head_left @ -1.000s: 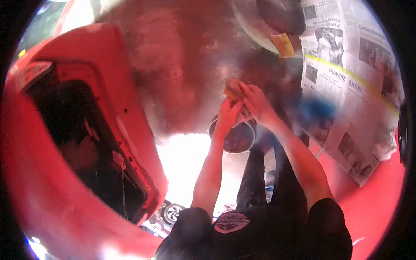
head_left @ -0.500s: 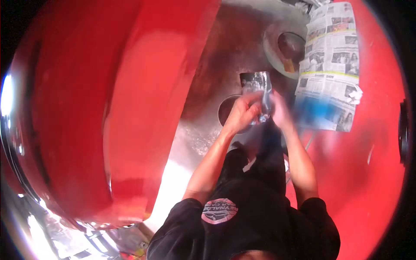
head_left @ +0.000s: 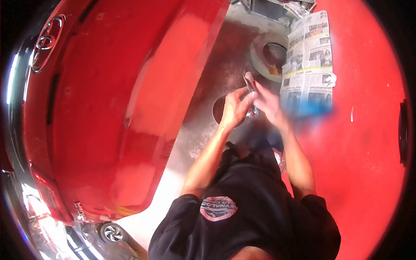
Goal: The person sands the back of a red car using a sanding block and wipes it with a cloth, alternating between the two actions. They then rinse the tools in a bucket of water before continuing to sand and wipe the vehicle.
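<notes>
In front of my body, over the floor, my left hand has its fingers and thumb closed on a thin, shiny dark packet, which is now seen nearly edge-on. My right hand is on the packet's right side and smeared by motion, its fingers up against it; their exact hold is unclear. Crinkled shiny material shows at the packet's lower end, below the fingers.
A red car panel fills the left. At the right is another red surface, with newspaper and a blurred blue thing at its edge. A tyre and a round container are on the floor.
The packet has turned from its flat face to nearly edge-on between my hands. The view has shifted, so the car's emblem and a wheel now show at the left.
</notes>
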Demonstrator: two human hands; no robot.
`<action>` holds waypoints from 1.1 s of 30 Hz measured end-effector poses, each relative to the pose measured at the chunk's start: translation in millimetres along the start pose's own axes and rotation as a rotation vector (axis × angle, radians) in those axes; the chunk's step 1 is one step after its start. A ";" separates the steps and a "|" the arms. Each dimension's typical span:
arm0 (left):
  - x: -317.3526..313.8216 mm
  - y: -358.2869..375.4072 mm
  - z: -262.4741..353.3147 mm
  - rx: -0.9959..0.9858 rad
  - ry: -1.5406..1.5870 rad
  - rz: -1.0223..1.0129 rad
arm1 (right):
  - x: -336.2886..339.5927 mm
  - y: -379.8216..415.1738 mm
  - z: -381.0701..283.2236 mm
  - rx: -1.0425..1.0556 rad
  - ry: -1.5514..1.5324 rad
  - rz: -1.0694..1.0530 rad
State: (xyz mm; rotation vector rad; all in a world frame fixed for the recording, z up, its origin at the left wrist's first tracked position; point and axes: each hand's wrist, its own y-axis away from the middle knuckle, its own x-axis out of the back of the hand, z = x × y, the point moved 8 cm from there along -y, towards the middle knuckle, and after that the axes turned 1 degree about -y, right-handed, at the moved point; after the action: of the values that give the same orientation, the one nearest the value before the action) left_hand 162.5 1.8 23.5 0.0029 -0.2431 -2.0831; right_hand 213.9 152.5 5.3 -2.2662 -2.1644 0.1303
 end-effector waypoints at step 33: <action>4.3 -82.4 13.7 -0.097 0.371 0.130 | 91.5 -79.1 82.9 0.326 0.336 0.282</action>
State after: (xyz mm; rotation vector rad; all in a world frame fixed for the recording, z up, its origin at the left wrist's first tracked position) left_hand 88.2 40.2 23.0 0.3040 0.0820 -1.9206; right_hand 133.7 243.1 -77.6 -2.1987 -1.5342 0.0875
